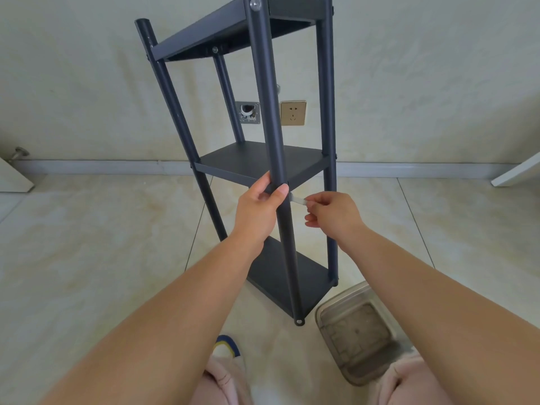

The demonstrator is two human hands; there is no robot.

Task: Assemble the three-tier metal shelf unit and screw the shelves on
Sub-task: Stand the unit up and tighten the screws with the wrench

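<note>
A dark grey three-tier metal shelf unit (pixel 257 162) stands upright on the tiled floor in front of me, its four round posts joined by a top, a middle and a bottom shelf. My left hand (pixel 258 209) grips the near front post (pixel 267 112) just below the middle shelf. My right hand (pixel 333 213) pinches a small silvery tool (pixel 299 200), whose tip meets that post at the corner of the middle shelf. A silver screw head (pixel 255 3) shows at the top of the same post.
A clear plastic container (pixel 355 331) sits on the floor by my right knee, close to the unit's front foot. On the wall behind are a gold socket (pixel 293 113) and an open wall box (pixel 248 112). White furniture edges show far left and far right.
</note>
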